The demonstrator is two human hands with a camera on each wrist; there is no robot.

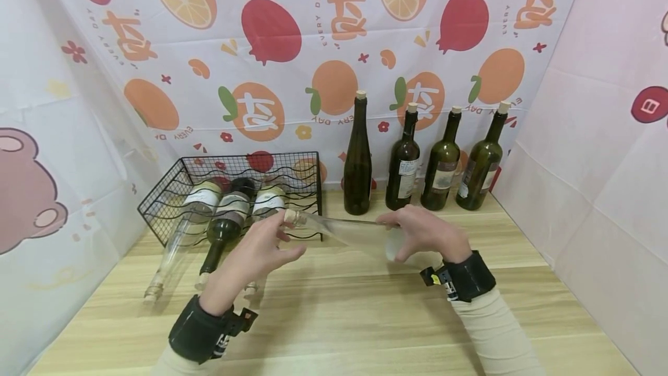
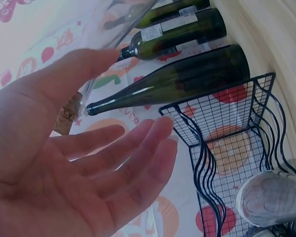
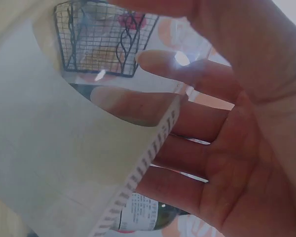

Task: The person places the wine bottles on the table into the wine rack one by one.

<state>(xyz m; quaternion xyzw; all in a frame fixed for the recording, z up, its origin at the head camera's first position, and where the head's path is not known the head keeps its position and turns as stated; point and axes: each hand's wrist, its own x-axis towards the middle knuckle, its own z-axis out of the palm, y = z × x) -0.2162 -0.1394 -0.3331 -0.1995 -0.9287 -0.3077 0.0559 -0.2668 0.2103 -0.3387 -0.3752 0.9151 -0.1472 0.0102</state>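
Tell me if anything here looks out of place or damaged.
Nothing stands out: the four standing bottles are all corked, the rack holds three lying bottles, and the clear bottle in the right hand shows no visible crack or spill.

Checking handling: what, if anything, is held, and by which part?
A clear glass bottle: right hand grips its labelled body; left hand at its corked neck, hold unclear.

Bright head view, soft shadows on tabletop (image 1: 344,312), hazy wrist views, glints on clear bottle (image 3: 103,131)
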